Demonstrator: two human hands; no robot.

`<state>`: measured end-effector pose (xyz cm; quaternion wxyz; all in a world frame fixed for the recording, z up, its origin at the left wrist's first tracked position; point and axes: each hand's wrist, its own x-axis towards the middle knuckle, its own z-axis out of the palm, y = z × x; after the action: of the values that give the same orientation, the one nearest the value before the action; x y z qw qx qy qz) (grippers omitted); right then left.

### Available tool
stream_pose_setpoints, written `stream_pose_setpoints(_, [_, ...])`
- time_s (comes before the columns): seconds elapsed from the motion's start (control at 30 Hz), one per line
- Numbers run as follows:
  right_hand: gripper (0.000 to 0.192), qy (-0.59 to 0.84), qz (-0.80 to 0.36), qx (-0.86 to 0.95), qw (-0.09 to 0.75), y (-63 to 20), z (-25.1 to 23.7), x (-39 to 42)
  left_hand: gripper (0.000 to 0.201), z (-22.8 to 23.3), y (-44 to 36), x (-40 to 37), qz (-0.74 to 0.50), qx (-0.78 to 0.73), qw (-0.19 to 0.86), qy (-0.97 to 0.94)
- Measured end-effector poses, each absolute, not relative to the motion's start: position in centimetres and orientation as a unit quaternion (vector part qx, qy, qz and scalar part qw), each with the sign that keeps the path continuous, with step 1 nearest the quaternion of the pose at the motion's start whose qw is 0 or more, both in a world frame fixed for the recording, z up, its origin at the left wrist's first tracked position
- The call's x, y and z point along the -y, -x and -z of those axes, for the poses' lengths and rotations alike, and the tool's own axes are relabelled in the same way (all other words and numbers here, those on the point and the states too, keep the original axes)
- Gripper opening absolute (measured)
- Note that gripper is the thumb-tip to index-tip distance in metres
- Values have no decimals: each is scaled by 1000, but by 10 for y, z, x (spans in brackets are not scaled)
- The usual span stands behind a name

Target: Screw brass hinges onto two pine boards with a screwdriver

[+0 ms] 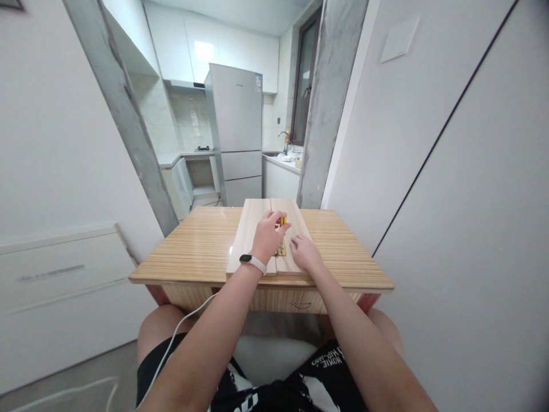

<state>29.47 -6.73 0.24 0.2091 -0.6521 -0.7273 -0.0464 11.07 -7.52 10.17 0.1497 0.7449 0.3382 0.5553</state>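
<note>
Two pale wooden boards, the left board (251, 229) and the right board (295, 216), lie side by side with a narrow seam between them. My left hand (268, 234) is closed around the yellow and black handle of a screwdriver (283, 220), held upright. Its thin shaft runs down toward a brass-coloured hinge (283, 249) at the seam; the hand hides part of the hinge, and contact at the tip cannot be made out. My right hand (305, 253) rests palm down on the right board beside the hinge, fingers loosely bent, with no object visible in it.
The boards rest on a wood-grain table (201, 240) with a drawer handle (301, 305) at the front. A white cable (175, 332) hangs from the table's front over my lap. Beyond stand a grey fridge (240, 114) and a sink tap (283, 137). White walls flank the table.
</note>
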Motion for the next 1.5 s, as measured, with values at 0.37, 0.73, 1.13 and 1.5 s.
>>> stream_pose_setpoints(0.37, [31,650,54,729,208,-293,-5,69,17,-103,-117,83,-555,-396,95,-725])
stream_pose_setpoints(0.73, [31,653,44,727,205,-293,-6,70,15,-112,-109,76,-551,-339,143,-749])
stream_pose_setpoints(1.13, [29,649,21,728,221,-293,-10,71,19,-111,-105,73,-524,-284,216,-774])
stream_pose_setpoints(1.5, [40,509,-170,723,435,-279,-77,89,17,-123,-105,81,-535,-290,188,-771])
